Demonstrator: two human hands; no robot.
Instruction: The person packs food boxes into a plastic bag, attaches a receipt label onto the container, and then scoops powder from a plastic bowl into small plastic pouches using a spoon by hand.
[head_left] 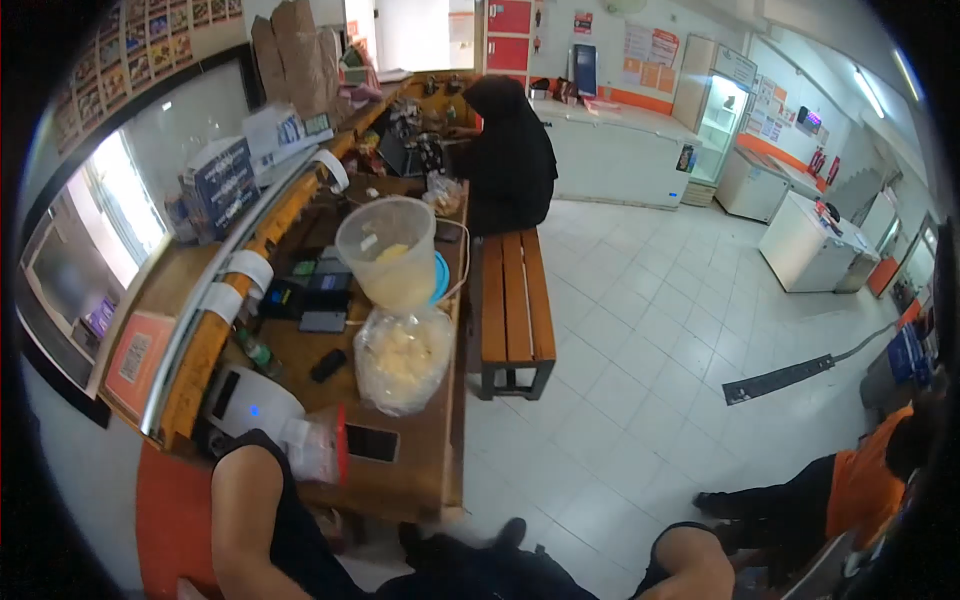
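Observation:
Neither of my hands shows; only my bent left arm [245, 510] and right arm [695, 565] appear along the bottom edge. The left arm is beside the near end of a wooden counter [420, 480]. Close to it are a clear container with a red rim [315, 450], a dark-screened phone [372, 443] and a white device with a blue light [255, 405]. Farther along, a clear plastic bag [403, 362] holds pale yellow pieces. Behind it stands a translucent bucket [385, 245] with pale yellow contents, and a blue round item [441, 278] partly hidden behind it.
A person in black [505, 150] is at the counter's far end, near a slatted wooden bench [515, 305]. Another person in an orange top [868, 480] is low at the right. Chest freezers [815, 245] and a glass-door fridge [718, 120] line the back. A dark strip [780, 378] lies on the tiles.

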